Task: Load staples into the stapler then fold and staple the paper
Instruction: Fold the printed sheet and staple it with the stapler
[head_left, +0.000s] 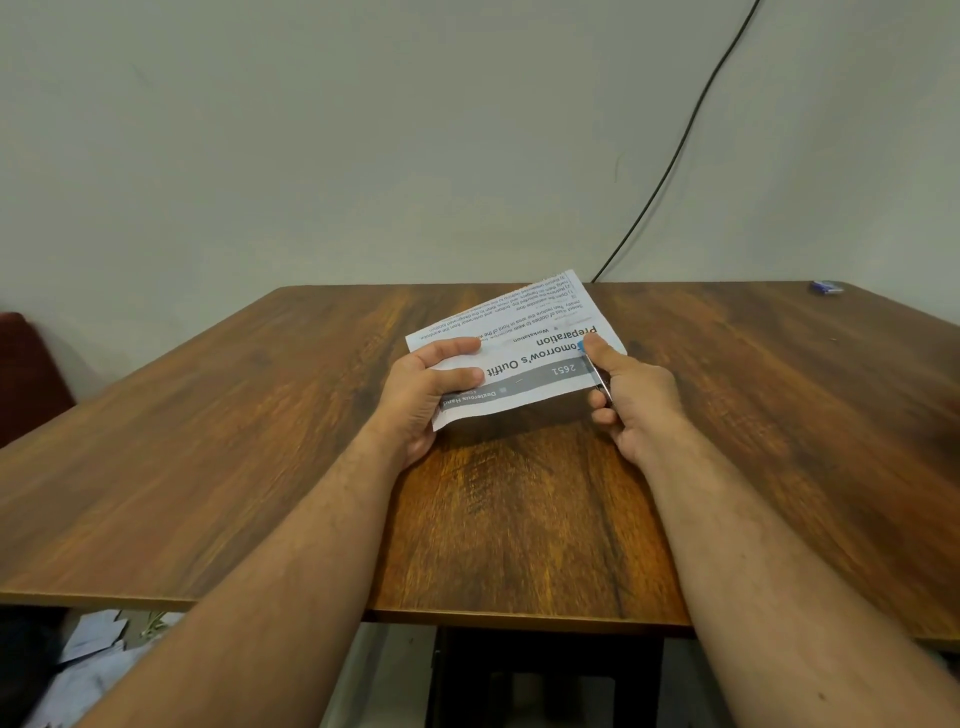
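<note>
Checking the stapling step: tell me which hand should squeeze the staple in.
Right. The right hand already grips the stapler at the paper's right edge; the left hand holds the paper's left side.

A wooden table (260, 441) with dark, streaky grain stands against a pale wall. At its far right corner lies a small blue and white object (827, 287), too small to tell what it is. The printed paper at the middle is held up off the tabletop, casting a shadow on the wood below.
</note>
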